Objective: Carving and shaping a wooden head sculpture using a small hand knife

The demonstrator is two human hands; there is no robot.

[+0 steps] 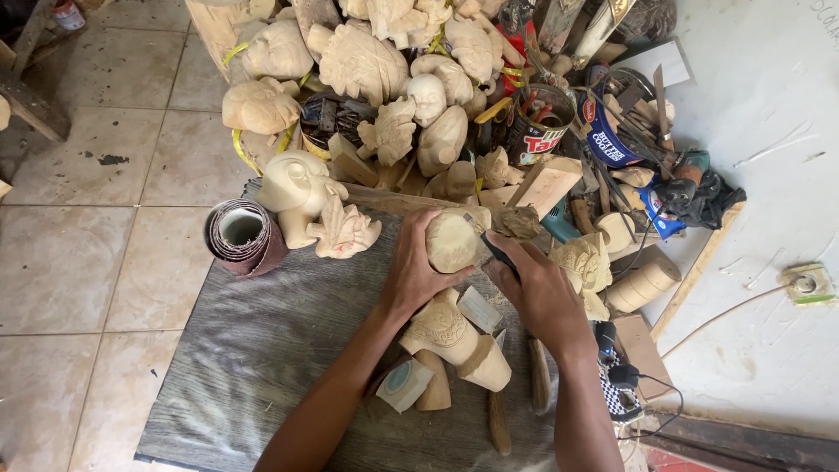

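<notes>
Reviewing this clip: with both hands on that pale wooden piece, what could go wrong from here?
1. The right hand works a dark-handled tool toward the left hand gripping the rounded wood piece; a slip could cut the fingers.
2. Loose carvings and knives lie right under the forearms and could be knocked off the grey board.

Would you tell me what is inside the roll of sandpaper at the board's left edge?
The roll of sandpaper lies with its open end up; its hollow core shows only pale inner paper. The core's bottom is hidden by the coiled layers.
</notes>
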